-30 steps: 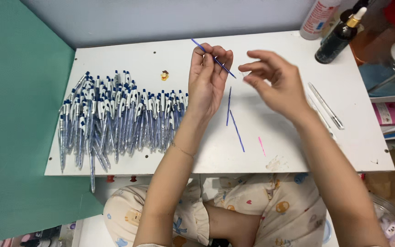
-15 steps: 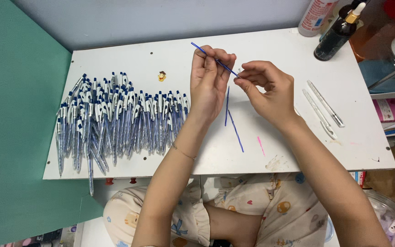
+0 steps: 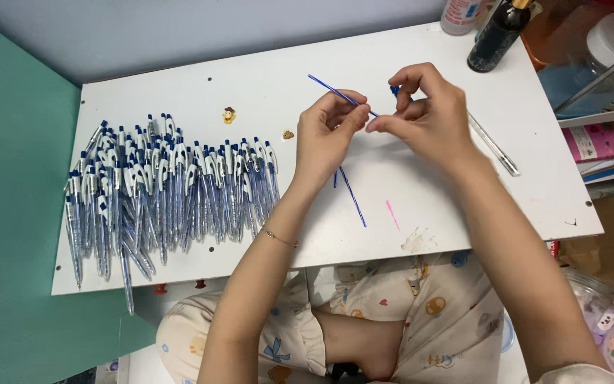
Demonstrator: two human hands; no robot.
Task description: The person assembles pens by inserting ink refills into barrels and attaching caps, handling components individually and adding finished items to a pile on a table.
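- Over the middle of the white table (image 3: 421, 50), toward its far edge, both hands meet in the head view, fingertips nearly touching.
- Left hand (image 3: 325, 139) has its fingers curled in, thumb and forefinger pinched shut on a thin blue refill (image 3: 330, 87); that slim, straight plastic rod slants up and away toward the far-left from the pinch.
- Right hand (image 3: 431, 117) is closed down too, fingertips pressed together at the refill's near end, right against the left thumb; a small blue piece (image 3: 394, 90) peeks out just behind its forefinger, and I cannot tell whether it is part of the rod.
- Under the left wrist, two more blue refills (image 3: 353, 199) lie flat on the board, one long, one mostly hidden.
- Just beside the right hand, toward the right edge, a clear pen barrel (image 3: 495, 147) rests at a slant, glossy and see-through.
- Along the left side, a big heap of finished pens (image 3: 165, 192), clear bodies with blue and white clips, fanned in rough rows.
- Near the front edge, a short pink mark (image 3: 391, 214) shows on the scuffed white surface.
- At the far-right corner, a dark glass bottle (image 3: 495, 35) stands upright.
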